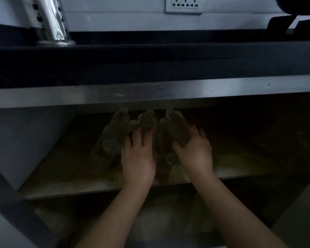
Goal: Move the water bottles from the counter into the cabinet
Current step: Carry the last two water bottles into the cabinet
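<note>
Both bare arms reach into the dim cabinet (43, 144) under the dark counter (150, 68), where several water bottles (115, 133) lie or lean together on the wooden shelf (70, 185). The left hand (139, 154) rests fingers-spread over the middle bottle (147, 120), pressing on it rather than closing round it. The right hand (195, 149) curls around the right bottle (175, 127), thumb on its near side, gripping it. A further bottle lies tilted just left of the left hand, its round end facing the camera. On the counter above stands a shiny metal object (55, 22), and a wall socket (183, 4) sits higher on the white wall
</note>
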